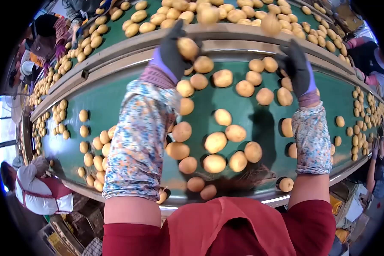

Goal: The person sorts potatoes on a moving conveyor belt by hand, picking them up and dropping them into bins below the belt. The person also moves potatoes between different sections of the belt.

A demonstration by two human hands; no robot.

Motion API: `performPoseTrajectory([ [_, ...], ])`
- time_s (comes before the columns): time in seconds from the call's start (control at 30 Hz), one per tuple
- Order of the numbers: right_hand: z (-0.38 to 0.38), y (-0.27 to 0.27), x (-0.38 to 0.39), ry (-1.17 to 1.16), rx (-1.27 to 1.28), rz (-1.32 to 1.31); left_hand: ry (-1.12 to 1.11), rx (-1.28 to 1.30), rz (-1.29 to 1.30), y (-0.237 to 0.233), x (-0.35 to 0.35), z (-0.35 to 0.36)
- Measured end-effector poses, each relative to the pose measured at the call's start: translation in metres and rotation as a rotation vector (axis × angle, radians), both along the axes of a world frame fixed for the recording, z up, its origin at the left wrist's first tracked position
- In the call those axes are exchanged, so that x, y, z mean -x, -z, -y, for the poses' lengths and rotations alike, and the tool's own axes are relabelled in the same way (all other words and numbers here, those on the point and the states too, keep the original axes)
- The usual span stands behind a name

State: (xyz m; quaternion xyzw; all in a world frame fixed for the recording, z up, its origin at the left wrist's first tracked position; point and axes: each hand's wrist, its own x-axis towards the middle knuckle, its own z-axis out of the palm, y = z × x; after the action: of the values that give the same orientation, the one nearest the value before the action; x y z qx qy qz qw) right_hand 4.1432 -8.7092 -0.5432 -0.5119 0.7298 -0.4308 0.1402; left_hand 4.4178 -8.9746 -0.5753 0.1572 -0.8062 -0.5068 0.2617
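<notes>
My left hand (175, 53), in a dark glove with a purple cuff, grips a potato (187, 48) above the far rail of the green conveyor belt (243, 109). My right hand (297, 68), gloved the same way, hovers by the rail farther right with fingers apart; no potato shows in it. Two blurred potatoes, one round and pale (208, 15) and one browner (270, 24), appear near the upper belt's edge. Below my hands, loose potatoes such as a large yellow one (216, 142) are scattered over the belt.
A wooden rail (226, 34) separates my belt from an upper belt (115, 27) crowded with potatoes. Other people work along the sides, including a person in a white top (38, 192) at lower left. More potatoes (358, 132) lie toward the belt's right end.
</notes>
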Motion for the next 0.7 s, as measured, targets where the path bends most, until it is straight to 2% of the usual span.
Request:
performPoseTrajectory([
  [0.03, 0.0, 0.006, -0.007, 0.053, 0.049, 0.039, -0.187, 0.08, -0.052, -0.017, -0.012, -0.004],
  [0.07, 0.002, 0.008, -0.018, 0.104, 0.101, 0.077, -0.016, -0.382, -0.151, 0.004, -0.041, 0.012],
  [0.1, -0.006, 0.005, -0.034, 0.209, -0.049, 0.249, 0.16, -0.828, -0.259, 0.021, -0.071, 0.031],
  [0.17, -0.046, 0.039, -0.078, 0.173, -0.269, 0.186, 0.25, -1.625, -0.439, -0.003, -0.128, 0.001],
  [0.2, -0.08, 0.079, -0.089, -0.018, -0.071, -0.394, 0.273, -1.662, -0.482, -0.005, -0.154, -0.01],
  [0.23, -0.096, 0.067, -0.126, -0.078, -0.232, -0.522, 0.294, -1.699, -0.534, -0.004, -0.179, -0.022],
  [0.27, -0.1, 0.059, -0.17, -0.049, -0.284, 0.096, 0.316, -1.729, -0.593, -0.002, -0.202, -0.036],
  [0.3, -0.106, 0.06, -0.2, -0.017, -0.248, 0.056, 0.343, -1.752, -0.656, -0.005, -0.225, -0.05],
  [0.33, -0.113, 0.06, -0.23, 0.016, -0.212, 0.015, 0.151, -1.723, -0.603, -0.019, -0.241, -0.065],
  [0.37, -0.12, 0.06, -0.259, 0.051, -0.177, -0.027, 0.026, -1.95, -0.76, -0.039, -0.256, -0.085],
  [0.4, -0.12, 0.064, -0.279, -0.028, -0.152, -0.107, -0.026, -1.448, -0.735, -0.035, -0.27, -0.102],
  [0.43, -0.116, 0.052, -0.298, -0.137, -0.263, -0.086, -0.11, -0.954, -0.662, -0.022, -0.287, -0.118],
  [0.5, -0.103, 0.038, -0.328, -0.346, -0.338, -0.068, -0.341, -0.003, -0.34, 0.0, -0.328, -0.148],
  [0.57, -0.105, 0.058, -0.342, -0.472, -0.211, -0.262, -0.383, -0.014, -0.488, 0.008, -0.371, -0.18],
  [0.6, -0.101, 0.056, -0.353, -0.516, -0.207, -0.337, -0.325, -0.677, -0.493, 0.006, -0.397, -0.189],
  [0.63, -0.096, 0.053, -0.362, -0.543, -0.197, -0.423, -0.309, -0.988, -0.556, 0.008, -0.423, -0.208],
  [0.67, -0.093, 0.056, -0.366, -0.564, -0.228, -0.274, -0.334, -1.304, -0.638, 0.01, -0.449, -0.225],
  [0.7, -0.09, 0.059, -0.362, -0.567, -0.27, -0.133, -0.45, -1.269, -0.726, 0.02, -0.46, -0.251],
])
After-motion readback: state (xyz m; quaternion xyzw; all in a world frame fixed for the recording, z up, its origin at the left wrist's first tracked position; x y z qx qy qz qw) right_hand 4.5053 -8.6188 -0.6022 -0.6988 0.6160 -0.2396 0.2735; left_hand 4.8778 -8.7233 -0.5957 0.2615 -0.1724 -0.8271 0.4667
